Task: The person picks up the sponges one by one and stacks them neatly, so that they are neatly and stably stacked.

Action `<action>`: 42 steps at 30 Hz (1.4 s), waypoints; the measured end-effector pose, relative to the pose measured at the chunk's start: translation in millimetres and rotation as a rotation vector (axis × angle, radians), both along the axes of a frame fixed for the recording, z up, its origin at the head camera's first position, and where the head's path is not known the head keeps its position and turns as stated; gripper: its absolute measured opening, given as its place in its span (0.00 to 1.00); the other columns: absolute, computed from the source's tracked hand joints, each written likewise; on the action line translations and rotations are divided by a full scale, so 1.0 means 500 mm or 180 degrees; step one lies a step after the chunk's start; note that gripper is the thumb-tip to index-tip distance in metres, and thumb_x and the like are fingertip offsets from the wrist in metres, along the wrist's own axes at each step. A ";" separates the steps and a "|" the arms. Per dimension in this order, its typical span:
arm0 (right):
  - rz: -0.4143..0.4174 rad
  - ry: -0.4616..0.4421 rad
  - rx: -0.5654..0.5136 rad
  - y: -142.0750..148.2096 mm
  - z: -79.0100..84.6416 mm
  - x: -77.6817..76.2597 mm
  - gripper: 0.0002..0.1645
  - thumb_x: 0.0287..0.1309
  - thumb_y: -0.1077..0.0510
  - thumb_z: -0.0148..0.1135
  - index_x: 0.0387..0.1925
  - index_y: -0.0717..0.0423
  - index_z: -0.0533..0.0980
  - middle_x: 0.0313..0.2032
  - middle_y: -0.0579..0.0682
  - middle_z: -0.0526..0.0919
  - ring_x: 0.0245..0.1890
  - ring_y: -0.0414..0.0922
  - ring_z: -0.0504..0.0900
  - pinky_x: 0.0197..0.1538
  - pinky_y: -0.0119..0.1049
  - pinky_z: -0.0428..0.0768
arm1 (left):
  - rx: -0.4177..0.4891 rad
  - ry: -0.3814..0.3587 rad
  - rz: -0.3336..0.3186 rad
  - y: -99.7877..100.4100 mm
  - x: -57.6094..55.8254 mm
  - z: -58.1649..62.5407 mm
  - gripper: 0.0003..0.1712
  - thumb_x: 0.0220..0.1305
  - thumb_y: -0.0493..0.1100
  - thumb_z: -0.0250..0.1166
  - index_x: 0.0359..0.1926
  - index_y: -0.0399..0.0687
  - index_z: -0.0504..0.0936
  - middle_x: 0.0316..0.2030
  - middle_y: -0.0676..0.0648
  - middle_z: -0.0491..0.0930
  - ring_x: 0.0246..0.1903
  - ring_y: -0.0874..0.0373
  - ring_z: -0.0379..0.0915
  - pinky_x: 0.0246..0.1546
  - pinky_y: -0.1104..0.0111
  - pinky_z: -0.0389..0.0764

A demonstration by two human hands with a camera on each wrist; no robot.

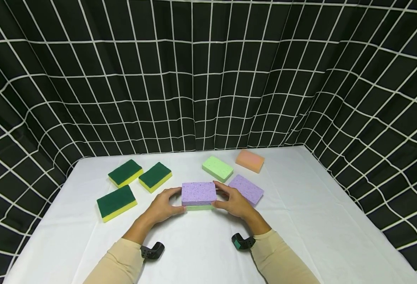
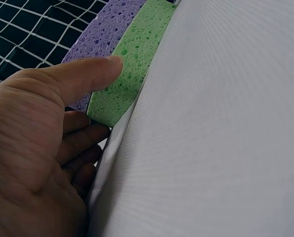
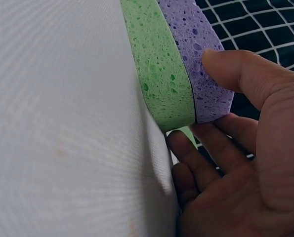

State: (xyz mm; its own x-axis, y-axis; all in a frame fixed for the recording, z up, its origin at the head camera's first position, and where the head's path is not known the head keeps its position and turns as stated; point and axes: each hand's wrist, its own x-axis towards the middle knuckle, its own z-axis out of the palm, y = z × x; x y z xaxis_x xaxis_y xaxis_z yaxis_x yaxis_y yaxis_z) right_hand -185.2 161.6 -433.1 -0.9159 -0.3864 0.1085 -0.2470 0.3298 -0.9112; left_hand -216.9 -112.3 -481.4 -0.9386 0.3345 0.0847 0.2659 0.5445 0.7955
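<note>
I am sitting two things between my hands: a rectangular purple sponge with a pitted texture point(image 1: 198, 192) is lying flat on top of a rectangular light green sponge with the same pitted texture point(image 1: 198, 208), their long sides facing me. The pair is at the middle of a white cloth-covered surface point(image 1: 194, 252); I cannot tell whether its underside is touching the cloth.

My left hand point(image 1: 162, 206) is gripping the left end, its thumb pressing the near face of the green sponge and its other fingers bending around behind. My right hand point(image 1: 234, 201) is gripping the right end, its thumb pressing the near face of the purple sponge.

Just beyond my right hand, a second, loose purple sponge point(image 1: 247, 188) is lying at a slant, partly hidden by my fingers. Behind it, a loose light green sponge point(image 1: 217, 169) and a rectangular orange sponge point(image 1: 250, 160) are resting farther back.

Well to my left, three rectangular yellow sponges with dark green scouring tops are lying apart from the pair: one at the back point(image 1: 125, 172), one nearer the middle point(image 1: 155, 176), one closest to me point(image 1: 116, 202). Behind everything, a black curtain with a white grid point(image 1: 208, 86) is hanging.
</note>
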 end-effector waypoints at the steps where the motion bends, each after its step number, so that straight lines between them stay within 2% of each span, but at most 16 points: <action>1: 0.0007 -0.0005 -0.0006 0.000 0.000 0.000 0.42 0.54 0.69 0.66 0.68 0.72 0.58 0.59 0.68 0.71 0.60 0.61 0.69 0.64 0.54 0.62 | 0.0003 0.0005 0.0007 0.000 0.000 0.000 0.42 0.46 0.46 0.78 0.64 0.41 0.73 0.61 0.39 0.70 0.64 0.42 0.61 0.63 0.51 0.59; 14: 0.0014 -0.0025 0.0007 0.001 -0.004 -0.002 0.43 0.54 0.68 0.67 0.68 0.72 0.58 0.59 0.66 0.71 0.60 0.60 0.70 0.64 0.52 0.62 | 0.0024 0.0053 0.0019 0.001 0.001 0.002 0.43 0.46 0.46 0.78 0.64 0.40 0.72 0.61 0.40 0.71 0.64 0.42 0.60 0.63 0.50 0.59; 19: 0.0072 -0.0013 -0.0026 0.001 -0.004 -0.004 0.43 0.54 0.69 0.66 0.68 0.72 0.58 0.61 0.66 0.70 0.60 0.60 0.69 0.64 0.51 0.62 | 0.0308 -0.0003 -0.0084 0.001 -0.001 0.006 0.48 0.45 0.46 0.79 0.67 0.40 0.67 0.57 0.43 0.75 0.63 0.45 0.63 0.64 0.51 0.59; 23: 0.0073 -0.0051 -0.0027 0.001 -0.005 -0.003 0.43 0.54 0.68 0.66 0.68 0.72 0.58 0.61 0.66 0.70 0.61 0.60 0.69 0.64 0.51 0.62 | 0.0491 -0.0107 -0.0177 0.003 -0.004 0.011 0.51 0.47 0.47 0.78 0.70 0.42 0.64 0.58 0.45 0.74 0.61 0.46 0.66 0.63 0.50 0.60; 30: 0.0032 -0.0041 -0.0021 0.003 -0.009 0.001 0.43 0.54 0.69 0.66 0.68 0.72 0.58 0.60 0.66 0.70 0.60 0.60 0.69 0.64 0.52 0.63 | 0.0615 -0.0156 -0.0265 0.017 -0.013 0.023 0.47 0.49 0.45 0.77 0.69 0.40 0.65 0.57 0.43 0.74 0.55 0.46 0.70 0.58 0.48 0.65; 42: 0.0057 0.0018 0.0019 0.006 -0.007 -0.002 0.43 0.54 0.68 0.66 0.68 0.72 0.58 0.61 0.66 0.70 0.60 0.60 0.69 0.64 0.53 0.61 | 0.0863 -0.0283 -0.0248 0.021 -0.015 0.013 0.44 0.50 0.43 0.76 0.68 0.40 0.67 0.55 0.44 0.75 0.53 0.49 0.70 0.57 0.51 0.67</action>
State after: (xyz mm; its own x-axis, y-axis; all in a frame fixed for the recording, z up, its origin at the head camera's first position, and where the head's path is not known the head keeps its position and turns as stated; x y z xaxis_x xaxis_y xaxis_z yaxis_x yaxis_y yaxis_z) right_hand -186.2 164.7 -436.5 -0.9082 -0.4034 0.1113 -0.2582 0.3307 -0.9077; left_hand -224.2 -101.6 -475.0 -0.9187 0.3822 0.0995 0.2213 0.2895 0.9312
